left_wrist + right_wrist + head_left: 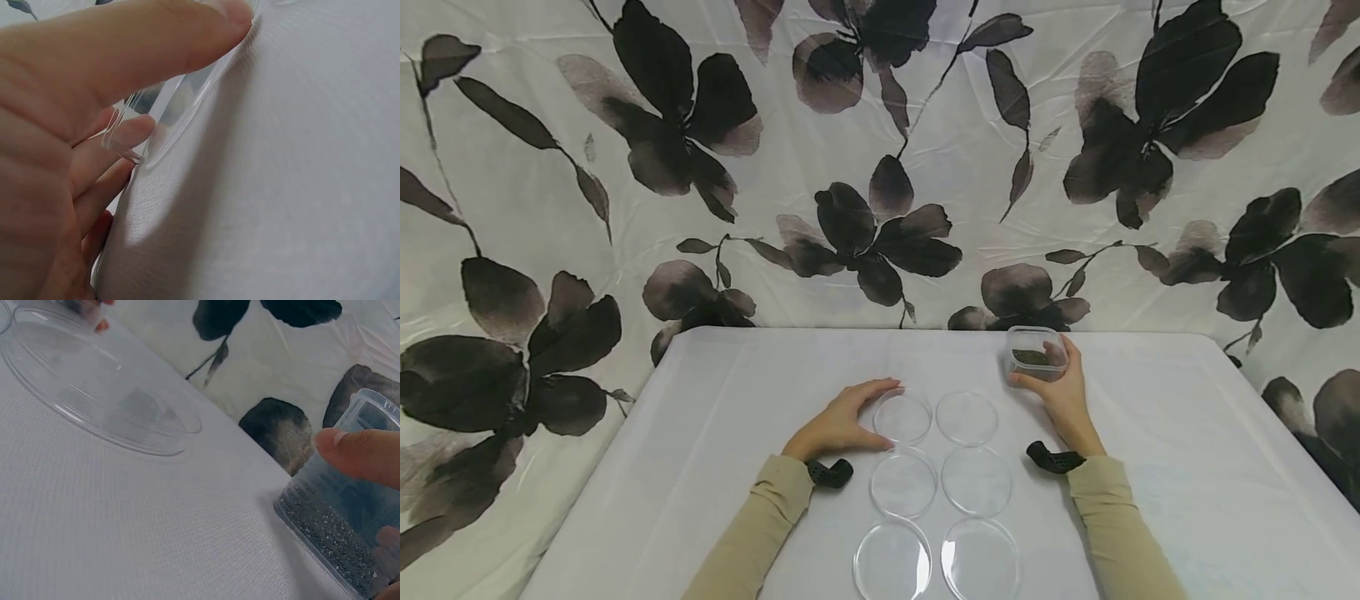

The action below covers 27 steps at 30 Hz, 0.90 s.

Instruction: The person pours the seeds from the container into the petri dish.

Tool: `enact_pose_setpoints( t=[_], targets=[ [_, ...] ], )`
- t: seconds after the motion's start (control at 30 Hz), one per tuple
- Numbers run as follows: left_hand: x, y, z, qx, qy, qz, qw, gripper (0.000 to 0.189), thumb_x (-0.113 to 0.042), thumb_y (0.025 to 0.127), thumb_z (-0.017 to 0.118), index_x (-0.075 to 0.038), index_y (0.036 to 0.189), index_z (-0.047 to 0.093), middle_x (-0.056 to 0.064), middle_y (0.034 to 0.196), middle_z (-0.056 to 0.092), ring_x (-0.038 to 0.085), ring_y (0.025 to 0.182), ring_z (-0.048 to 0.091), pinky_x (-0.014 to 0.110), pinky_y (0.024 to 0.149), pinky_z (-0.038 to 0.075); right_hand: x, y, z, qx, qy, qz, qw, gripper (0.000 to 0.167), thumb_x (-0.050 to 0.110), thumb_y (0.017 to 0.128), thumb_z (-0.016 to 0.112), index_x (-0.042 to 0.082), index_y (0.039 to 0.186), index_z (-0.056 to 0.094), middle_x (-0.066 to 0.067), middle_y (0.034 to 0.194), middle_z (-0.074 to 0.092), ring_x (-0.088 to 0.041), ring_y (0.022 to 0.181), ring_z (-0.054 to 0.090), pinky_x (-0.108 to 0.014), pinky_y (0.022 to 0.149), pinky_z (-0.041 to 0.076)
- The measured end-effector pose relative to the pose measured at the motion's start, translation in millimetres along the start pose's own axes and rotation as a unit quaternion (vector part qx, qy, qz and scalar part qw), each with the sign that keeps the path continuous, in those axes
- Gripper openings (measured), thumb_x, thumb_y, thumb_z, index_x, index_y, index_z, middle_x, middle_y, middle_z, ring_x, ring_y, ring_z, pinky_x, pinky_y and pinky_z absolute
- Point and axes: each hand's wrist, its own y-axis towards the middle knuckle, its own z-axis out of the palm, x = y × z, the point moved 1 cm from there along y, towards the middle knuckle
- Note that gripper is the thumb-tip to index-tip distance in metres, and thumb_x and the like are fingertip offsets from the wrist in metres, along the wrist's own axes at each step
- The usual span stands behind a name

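At the far end of the left column of clear petri dishes, my left hand [835, 423] holds one petri dish [903, 417], thumb at its near side and fingers round its far side. The left wrist view shows the thumb along the dish rim, with the dish's clear wall [178, 115] low against the white cloth. My right hand [1070, 404] grips a small clear plastic tub [309, 481] near the table's back edge. Its thumb presses one side and its fingers wrap the other. Dark, fine granules [331, 540] lie in the bottom of the tub.
More clear petri dishes stand in two columns towards me, such as the back right dish [967, 419] and the front right dish [981, 560]. White cloth covers the table [1172, 467]. A floral curtain [1000, 167] hangs behind its back edge.
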Motion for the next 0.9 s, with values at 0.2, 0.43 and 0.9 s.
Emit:
enact_pose_setpoints(
  t=[0.2, 0.43, 0.9],
  targets=[
    [0.2, 1.4, 1.5, -0.004, 0.011, 0.006, 0.9999, 0.086, -0.035, 0.069, 0.090, -0.020, 0.145, 0.051, -0.002, 0.150, 0.047, 0.018, 0.140, 0.039, 0.045, 0.116, 0.029, 3, -2.1, 0, -0.007, -0.010, -0.011, 0.9999, 0.115, 0.010, 0.074, 0.088, 0.011, 0.158, 0.010, -0.015, 0.155, 0.032, -0.027, 0.144, 0.023, -0.042, 0.117, 0.021],
    [-0.5, 0.8, 0.8, -0.005, 0.000, 0.000, 1.0000, 0.086, -0.032, 0.067, 0.092, -0.019, 0.143, 0.054, -0.001, 0.149, 0.048, 0.019, 0.140, 0.039, 0.045, 0.117, 0.029, 1, -0.7, 5, -0.017, 0.014, -0.009, 0.9997, 0.107, 0.005, 0.075, 0.086, 0.010, 0.156, 0.017, -0.012, 0.155, 0.034, -0.024, 0.141, 0.029, -0.037, 0.118, 0.023],
    [3.3, 1.4, 1.5, -0.005, -0.006, 0.014, 0.9999, 0.086, -0.031, 0.067, 0.093, -0.016, 0.143, 0.055, -0.001, 0.149, 0.049, 0.018, 0.141, 0.039, 0.042, 0.117, 0.029, 14, -4.2, 19, -0.042, 0.005, -0.028, 0.9987, 0.100, 0.005, 0.075, 0.085, 0.013, 0.154, 0.025, -0.009, 0.151, 0.036, -0.022, 0.139, 0.031, -0.038, 0.116, 0.024]
  ],
)
